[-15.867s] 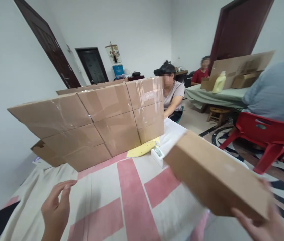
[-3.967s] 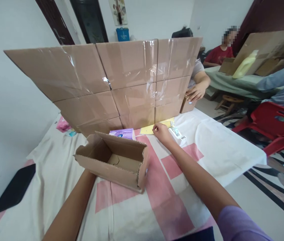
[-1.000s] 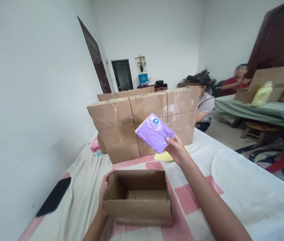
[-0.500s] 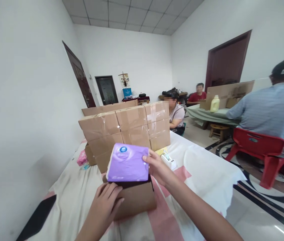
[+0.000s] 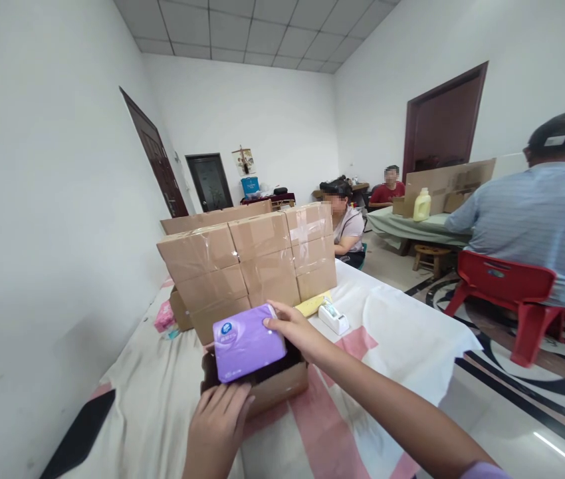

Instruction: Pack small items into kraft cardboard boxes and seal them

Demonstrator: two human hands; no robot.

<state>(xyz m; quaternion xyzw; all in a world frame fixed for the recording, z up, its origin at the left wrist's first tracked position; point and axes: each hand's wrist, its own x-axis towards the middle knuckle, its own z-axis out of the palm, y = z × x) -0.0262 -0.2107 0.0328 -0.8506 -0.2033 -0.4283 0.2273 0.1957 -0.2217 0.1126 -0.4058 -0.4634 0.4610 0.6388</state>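
A purple packet [image 5: 248, 342] with a blue round logo is tilted over an open brown cardboard box [image 5: 282, 392]. My right hand [image 5: 290, 327] grips the packet's upper right edge, thumb on its front. My left hand [image 5: 223, 411] rests at the box's near left rim, fingers close together beside the packet's lower edge; whether it pinches the rim is hard to see. The packet covers part of the box's dark inside.
A wall of taped cartons [image 5: 262, 256] stands behind the box. Right of it lie a yellow item [image 5: 312, 305] and a white dispenser [image 5: 333, 318]. A pink packet [image 5: 164, 317] is at the left, a black flat object [image 5: 80, 432] nearer. People sit beyond, one on a red chair [image 5: 506, 273].
The purple packet has moved down and slightly left and turned, with my right hand on it. More of the box's opening shows. The view has shifted slightly.
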